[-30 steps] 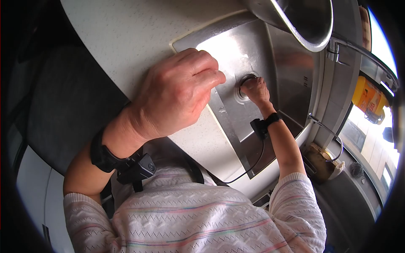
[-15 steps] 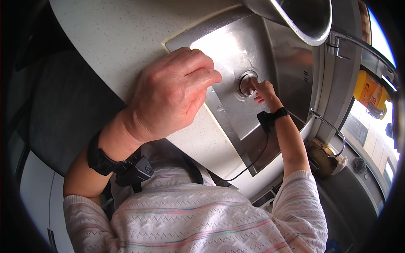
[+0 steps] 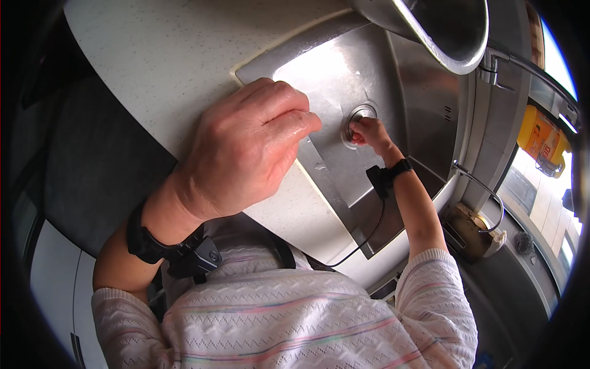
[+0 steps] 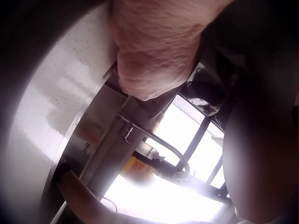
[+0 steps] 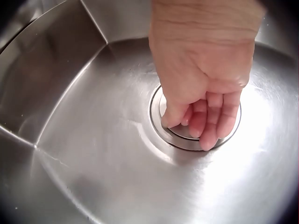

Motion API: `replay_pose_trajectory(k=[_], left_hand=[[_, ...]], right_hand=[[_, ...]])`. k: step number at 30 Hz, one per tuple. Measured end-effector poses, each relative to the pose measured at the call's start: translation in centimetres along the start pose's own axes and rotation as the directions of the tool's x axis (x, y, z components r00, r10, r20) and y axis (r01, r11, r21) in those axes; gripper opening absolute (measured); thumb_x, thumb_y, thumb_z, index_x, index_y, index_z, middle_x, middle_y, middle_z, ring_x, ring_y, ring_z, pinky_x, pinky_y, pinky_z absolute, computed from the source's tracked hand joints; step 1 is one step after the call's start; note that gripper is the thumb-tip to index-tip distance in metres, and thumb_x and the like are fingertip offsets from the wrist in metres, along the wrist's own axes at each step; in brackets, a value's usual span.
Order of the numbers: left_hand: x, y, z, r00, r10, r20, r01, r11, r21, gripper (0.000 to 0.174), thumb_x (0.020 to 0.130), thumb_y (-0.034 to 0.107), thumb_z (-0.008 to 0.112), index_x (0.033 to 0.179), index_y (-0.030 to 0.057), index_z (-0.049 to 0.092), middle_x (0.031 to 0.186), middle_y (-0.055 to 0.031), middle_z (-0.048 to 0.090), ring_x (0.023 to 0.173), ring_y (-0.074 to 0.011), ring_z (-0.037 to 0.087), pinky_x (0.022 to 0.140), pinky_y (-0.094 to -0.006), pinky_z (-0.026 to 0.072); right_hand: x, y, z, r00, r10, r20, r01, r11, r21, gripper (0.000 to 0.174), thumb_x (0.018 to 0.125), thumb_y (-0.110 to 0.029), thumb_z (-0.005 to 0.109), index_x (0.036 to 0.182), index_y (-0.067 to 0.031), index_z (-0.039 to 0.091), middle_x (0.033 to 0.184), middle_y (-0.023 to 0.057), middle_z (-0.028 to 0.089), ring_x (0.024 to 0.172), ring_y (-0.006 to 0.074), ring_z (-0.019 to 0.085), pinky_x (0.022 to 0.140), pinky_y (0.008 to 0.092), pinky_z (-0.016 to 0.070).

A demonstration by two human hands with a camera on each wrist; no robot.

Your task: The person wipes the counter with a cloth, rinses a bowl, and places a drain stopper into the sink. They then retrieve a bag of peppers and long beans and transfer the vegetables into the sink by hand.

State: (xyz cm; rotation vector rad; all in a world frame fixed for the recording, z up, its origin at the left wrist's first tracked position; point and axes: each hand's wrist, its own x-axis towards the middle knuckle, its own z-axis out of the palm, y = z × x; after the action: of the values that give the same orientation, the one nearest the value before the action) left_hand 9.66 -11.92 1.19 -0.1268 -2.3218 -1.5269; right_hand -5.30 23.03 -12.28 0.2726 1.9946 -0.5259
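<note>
My left hand [image 3: 249,144] hangs in the air over the front edge of the pale counter, fingers folded in and thumb against the index finger, with nothing visible in it. The left wrist view shows mainly the heel of this hand [image 4: 154,60], its fingers hidden. Down in the steel sink [image 3: 375,67], my right hand [image 3: 370,133] reaches to the round drain [image 5: 180,140]. Its bent fingers [image 5: 212,116] point down over the drain's metal disc, and the thumb sits by the left of the ring. I cannot tell whether thumb and index finger pinch anything there.
A large metal bowl [image 3: 455,37] overhangs the sink's far right corner. Behind the sink are a faucet [image 3: 490,66], a thin curved spout [image 3: 491,200] and a yellow-orange jug [image 3: 541,138] by the window. Speckled counter [image 3: 153,67] borders the sink. A black cable [image 3: 369,240] runs from the right wrist.
My right hand, at the drain a second ago, drew back toward the right and uncovered it, then returned over it. The left hand stays nearly in place, drifting slightly left and down in view.
</note>
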Motion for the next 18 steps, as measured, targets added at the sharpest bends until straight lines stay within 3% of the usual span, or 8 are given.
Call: replay_pose_trajectory(k=[5,7,11,14,16,18], left_hand=[[0.1,0.5,-0.1,1.0,0.003,-0.012,-0.003,1.0,0.018,0.023,0.063,-0.014,0.056,0.08,0.0004,0.061,0.082,-0.0086,0.057,0.069,-0.0231,0.056,0.06,-0.0295,0.0465],[0.0,0.4,-0.2,1.0,0.006,0.002,-0.006,1.0,0.006,0.023,0.064,-0.014,0.057,0.081,0.0008,0.062,0.082,-0.0084,0.057,0.07,-0.0225,0.057,0.061,-0.0295,0.0469],[-0.2,0.4,0.0,1.0,0.013,-0.008,-0.012,1.0,0.019,0.023,0.065,-0.013,0.056,0.081,0.0012,0.062,0.083,-0.0082,0.057,0.07,-0.0222,0.057,0.061,-0.0293,0.047],[0.0,0.6,0.1,0.999,0.033,-0.011,-0.033,0.999,0.039,0.022,0.066,-0.013,0.056,0.081,0.0016,0.062,0.083,-0.008,0.058,0.07,-0.0221,0.057,0.061,-0.0288,0.0471],[0.2,1.2,0.1,0.999,0.04,-0.009,-0.039,0.994,0.104,0.02,0.068,-0.012,0.056,0.081,0.0014,0.062,0.083,-0.008,0.058,0.069,-0.0219,0.057,0.06,-0.028,0.0472],[0.2,1.8,-0.1,1.0,0.022,0.003,-0.023,0.994,0.103,0.018,0.069,-0.012,0.055,0.081,0.001,0.061,0.083,-0.0081,0.058,0.07,-0.0215,0.057,0.061,-0.0274,0.0474]], right_hand=[[-0.5,-0.7,-0.7,1.0,-0.003,0.016,0.003,1.0,0.022,0.027,0.084,-0.03,0.063,0.079,-0.0033,0.06,0.068,0.0048,0.061,0.059,0.0137,0.06,0.057,0.0257,0.0511],[-0.6,-1.2,-0.7,0.999,0.051,0.017,-0.053,0.995,0.082,0.03,0.084,-0.028,0.061,0.077,0.0009,0.06,0.07,0.0097,0.062,0.061,0.0186,0.062,0.057,0.0286,0.0534],[-0.8,-1.3,-0.7,0.998,0.066,0.023,-0.068,0.993,0.099,0.034,0.084,-0.032,0.062,0.078,0.0013,0.06,0.07,0.0106,0.062,0.061,0.02,0.063,0.059,0.0302,0.0545],[-0.5,-0.5,-0.5,0.999,0.036,-0.009,-0.034,0.98,0.194,0.037,0.083,-0.037,0.061,0.078,-0.0007,0.06,0.071,0.0099,0.062,0.062,0.0194,0.063,0.052,0.0282,0.0503],[-1.0,-0.5,0.1,0.993,0.084,-0.081,-0.067,0.979,0.194,0.042,0.086,-0.047,0.053,0.078,-0.006,0.058,0.07,0.0039,0.063,0.061,0.0164,0.063,0.052,0.0252,0.0411],[-2.1,-1.2,0.0,0.992,0.092,-0.088,-0.071,0.973,0.219,0.039,0.085,-0.044,0.055,0.077,-0.0061,0.059,0.068,0.0054,0.062,0.06,0.0159,0.062,0.047,0.0239,0.0375]])
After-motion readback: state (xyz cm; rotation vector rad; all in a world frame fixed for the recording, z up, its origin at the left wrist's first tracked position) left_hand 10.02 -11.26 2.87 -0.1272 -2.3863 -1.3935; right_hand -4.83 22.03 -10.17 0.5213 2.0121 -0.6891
